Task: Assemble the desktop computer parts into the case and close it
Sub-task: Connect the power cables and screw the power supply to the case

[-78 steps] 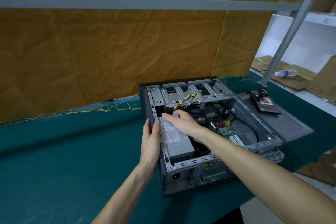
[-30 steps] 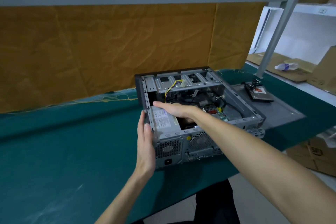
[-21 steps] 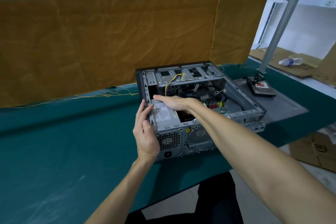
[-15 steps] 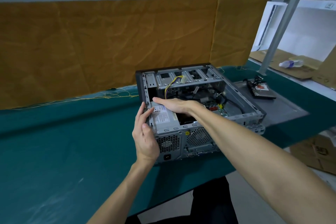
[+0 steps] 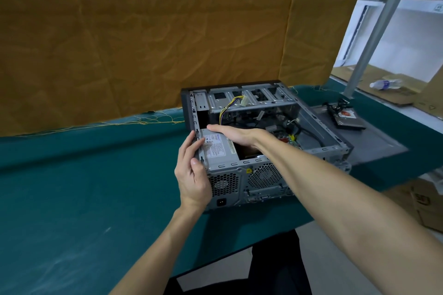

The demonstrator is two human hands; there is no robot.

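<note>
The power supply [image 5: 221, 149] carries a white label with small print and a blue mark at its top, too small to read; a yellow warning sticker [image 5: 249, 170] sits on the rear panel of the case [image 5: 263, 141] between the two fan grilles, and the hard drive [image 5: 348, 118] on the loose side panel [image 5: 374, 143] has a red-and-white label, also unreadable; a carton [image 5: 429, 203] under the counter [image 5: 84, 187] at far right shows dark print that cannot be made out.

The case lies open on the teal counter, its rear close to the near edge, with the side panel just beside it on the right; the broad stretch of counter to the left is free, and an orange cloth [image 5: 143, 43] hangs close behind. The power supply sits in the near left corner of the case.

The left hand [image 5: 193, 170] holds the left wall of the case, fingers straight along the rim and thumb against the outside; the right hand [image 5: 237, 135] lies flat with fingers together on the inner end of the power supply.

Compared with half a second ago, both hands keep almost the same places and the case has not shifted; 2.6 seconds ago the case was turned more slantwise to the edge.
</note>
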